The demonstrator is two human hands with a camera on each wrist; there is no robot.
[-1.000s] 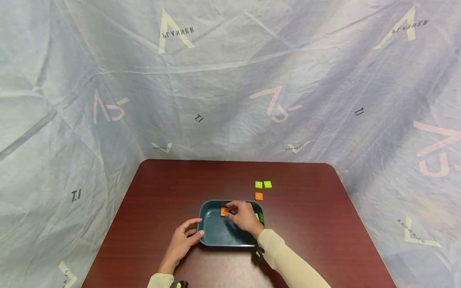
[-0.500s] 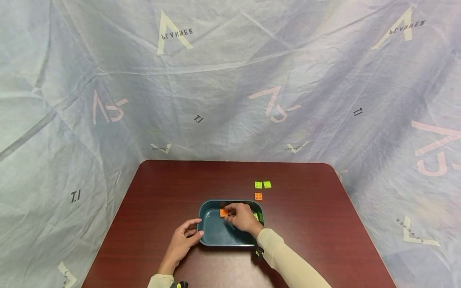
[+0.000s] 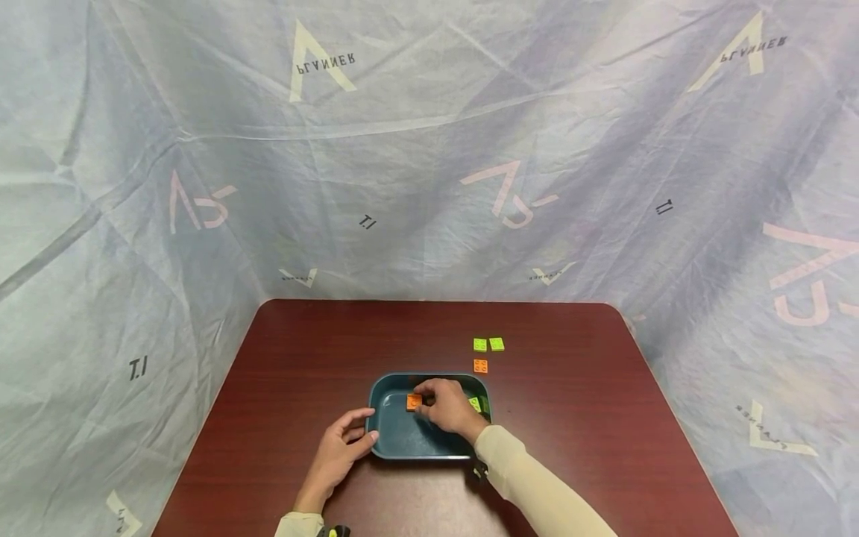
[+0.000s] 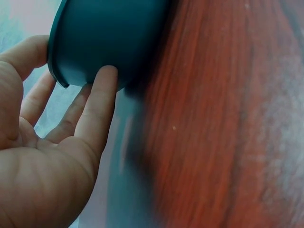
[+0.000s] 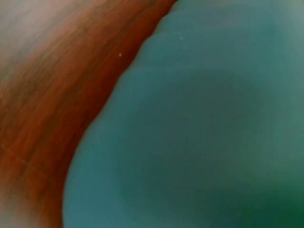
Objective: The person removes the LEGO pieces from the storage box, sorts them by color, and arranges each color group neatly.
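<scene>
A dark teal tray [image 3: 396, 440] lies near the front of the table. My left hand [image 3: 338, 447] holds its left end; in the left wrist view, fingertips [image 4: 105, 76] press the outer wall and another digit reaches over the rim. My right hand [image 3: 451, 406] is inside the tray, thumb and fingers pinching the right side of an orange toy brick [image 3: 413, 403]. At the tray's right end, a lime green brick [image 3: 474, 404] shows partly behind that hand. The right wrist view is blurred, mostly a teal surface [image 5: 190, 118] beside the wood.
Behind the tray, on the dark red wooden table [image 3: 322, 350], lie an orange brick [image 3: 480, 366] and two lime green bricks, a left one [image 3: 479, 344] and a right one [image 3: 496, 344]. Pale printed sheeting [image 3: 403, 186] hangs around the table's back and sides.
My right hand has shifted the orange brick slightly left and toward me within the tray. More of the green brick in the tray shows. The left hand stays at the tray's end.
</scene>
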